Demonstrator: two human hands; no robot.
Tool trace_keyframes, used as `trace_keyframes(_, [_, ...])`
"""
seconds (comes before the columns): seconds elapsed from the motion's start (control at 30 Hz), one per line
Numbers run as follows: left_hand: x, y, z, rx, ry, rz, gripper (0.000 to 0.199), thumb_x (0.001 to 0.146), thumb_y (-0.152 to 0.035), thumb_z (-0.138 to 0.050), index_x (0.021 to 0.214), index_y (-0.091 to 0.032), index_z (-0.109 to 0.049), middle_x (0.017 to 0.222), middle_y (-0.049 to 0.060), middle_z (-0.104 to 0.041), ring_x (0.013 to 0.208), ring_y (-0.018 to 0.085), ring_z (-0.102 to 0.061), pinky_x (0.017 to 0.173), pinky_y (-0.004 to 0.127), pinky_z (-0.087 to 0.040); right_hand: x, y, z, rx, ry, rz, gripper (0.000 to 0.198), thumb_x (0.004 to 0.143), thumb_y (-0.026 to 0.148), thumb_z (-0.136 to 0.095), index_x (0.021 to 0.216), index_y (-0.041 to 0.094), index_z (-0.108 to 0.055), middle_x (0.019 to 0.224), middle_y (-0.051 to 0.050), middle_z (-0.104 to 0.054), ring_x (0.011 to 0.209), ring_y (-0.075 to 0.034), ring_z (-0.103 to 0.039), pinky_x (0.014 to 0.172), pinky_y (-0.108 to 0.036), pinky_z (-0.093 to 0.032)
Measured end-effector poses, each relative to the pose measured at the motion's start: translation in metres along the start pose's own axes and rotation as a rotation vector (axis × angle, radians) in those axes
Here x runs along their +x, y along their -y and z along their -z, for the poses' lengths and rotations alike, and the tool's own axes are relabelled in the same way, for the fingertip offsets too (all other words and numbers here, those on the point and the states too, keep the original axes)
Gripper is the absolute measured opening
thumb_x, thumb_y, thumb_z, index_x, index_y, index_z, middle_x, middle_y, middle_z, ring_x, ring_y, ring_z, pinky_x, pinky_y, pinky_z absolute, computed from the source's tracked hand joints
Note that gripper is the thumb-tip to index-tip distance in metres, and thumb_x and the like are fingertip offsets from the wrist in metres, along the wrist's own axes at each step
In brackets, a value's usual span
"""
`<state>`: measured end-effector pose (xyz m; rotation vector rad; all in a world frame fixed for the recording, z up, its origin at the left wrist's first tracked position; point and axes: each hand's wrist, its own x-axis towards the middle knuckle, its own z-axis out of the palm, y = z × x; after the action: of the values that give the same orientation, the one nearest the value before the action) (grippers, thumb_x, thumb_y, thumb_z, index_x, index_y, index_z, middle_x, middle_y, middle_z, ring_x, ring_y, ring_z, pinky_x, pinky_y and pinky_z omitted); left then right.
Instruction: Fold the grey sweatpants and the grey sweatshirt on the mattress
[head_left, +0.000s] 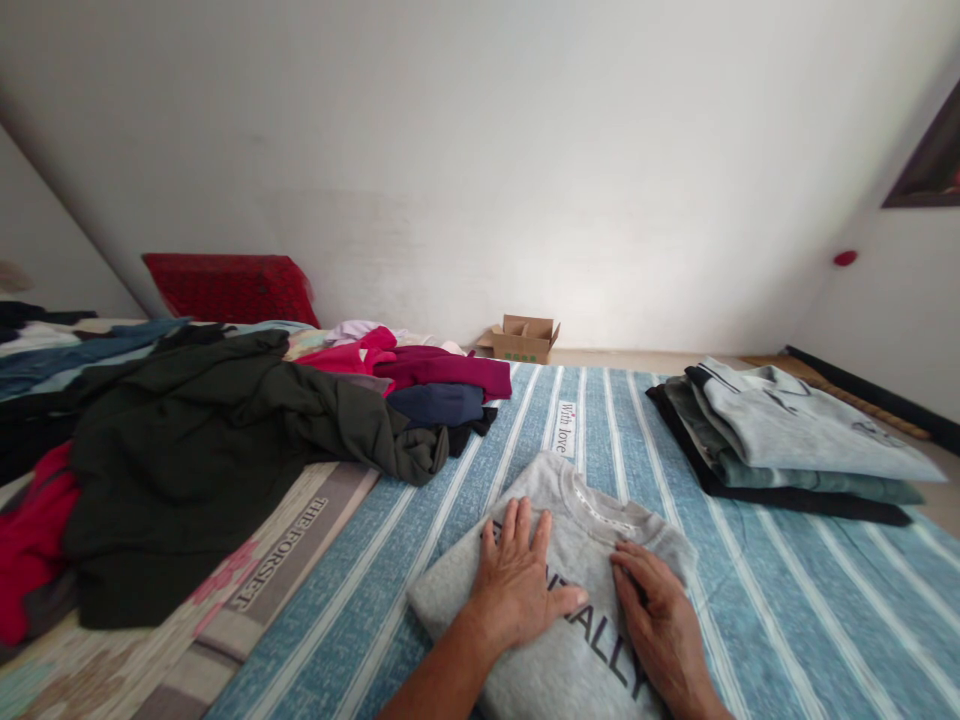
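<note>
A grey sweatshirt [555, 665] with dark lettering lies folded on the blue striped bedsheet [442, 540], its collar pointing away from me. My left hand [517, 570] rests flat on its front, fingers spread, over part of the lettering. On the right side of the same sweatshirt, my right hand [660, 610] lies palm down with fingers together and gently bent, touching the cloth. Neither hand grips anything that I can see. The sweatshirt's lower end runs out of view at the bottom.
To the right sits a stack of folded clothes [795, 420], a light grey one on top. At left, a dark green garment [195, 470] lies over a loose heap with magenta clothes [450, 372]. By the wall are a cardboard box [523, 342] and a red bundle [232, 288].
</note>
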<state>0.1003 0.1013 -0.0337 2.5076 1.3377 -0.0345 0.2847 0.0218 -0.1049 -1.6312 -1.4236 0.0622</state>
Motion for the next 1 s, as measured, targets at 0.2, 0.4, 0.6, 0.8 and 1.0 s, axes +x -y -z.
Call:
trace_keyframes(0.2, [0.0006,0.0006,-0.001,0.005,0.003,-0.002,0.102,0.073,-0.082,-0.032,0.15,-0.017,-0.013,0.155,0.017,0.001,0.142,0.031,0.009,0.11,0.058,0.0,-0.0005,0.0008,0.0005,0.003,-0.001,-0.002,0.029,0.089,0.035,-0.046,0.096,0.02,-0.07,0.11,-0.01,-0.068,0.106,-0.026,-0.061,0.094,-0.046,-0.047])
trace_keyframes(0.4, [0.0007,0.0014,-0.0027,0.002,-0.009,-0.009,0.103,0.072,-0.083,-0.031,0.149,-0.017,-0.015,0.155,0.018,0.0,0.142,0.031,0.008,0.109,0.059,-0.002,-0.0009,0.0004,0.0001,0.007,-0.002,-0.006,0.028,0.089,0.035,-0.047,0.096,0.02,-0.07,0.11,-0.01,-0.068,0.106,-0.027,-0.061,0.095,-0.048,-0.047])
trace_keyframes(0.6, [0.0006,0.0015,-0.0028,0.01,-0.018,-0.011,0.102,0.073,-0.083,-0.029,0.149,-0.017,-0.015,0.155,0.018,-0.001,0.142,0.031,0.007,0.11,0.058,-0.002,-0.0001,0.0002,0.0003,0.012,-0.013,-0.004,0.027,0.088,0.035,-0.048,0.095,0.021,-0.07,0.109,-0.009,-0.068,0.105,-0.028,-0.061,0.093,-0.049,-0.047])
trace_keyframes(0.8, [0.0016,0.0024,-0.004,0.018,-0.022,-0.01,0.102,0.073,-0.083,-0.029,0.149,-0.017,-0.015,0.155,0.017,-0.002,0.142,0.031,0.007,0.11,0.059,-0.002,-0.0002,-0.0001,0.0002,0.015,-0.013,-0.008,0.027,0.088,0.035,-0.047,0.095,0.021,-0.07,0.109,-0.009,-0.068,0.106,-0.028,-0.061,0.094,-0.049,-0.047])
trace_keyframes(1.0, [0.0013,0.0018,-0.0032,0.02,-0.016,-0.008,0.103,0.072,-0.084,-0.028,0.149,-0.017,-0.015,0.155,0.017,-0.001,0.142,0.031,0.007,0.11,0.058,-0.002,-0.0006,-0.0006,-0.0002,0.024,-0.013,-0.009,0.027,0.088,0.034,-0.047,0.096,0.021,-0.07,0.11,-0.009,-0.068,0.106,-0.027,-0.06,0.095,-0.048,-0.046])
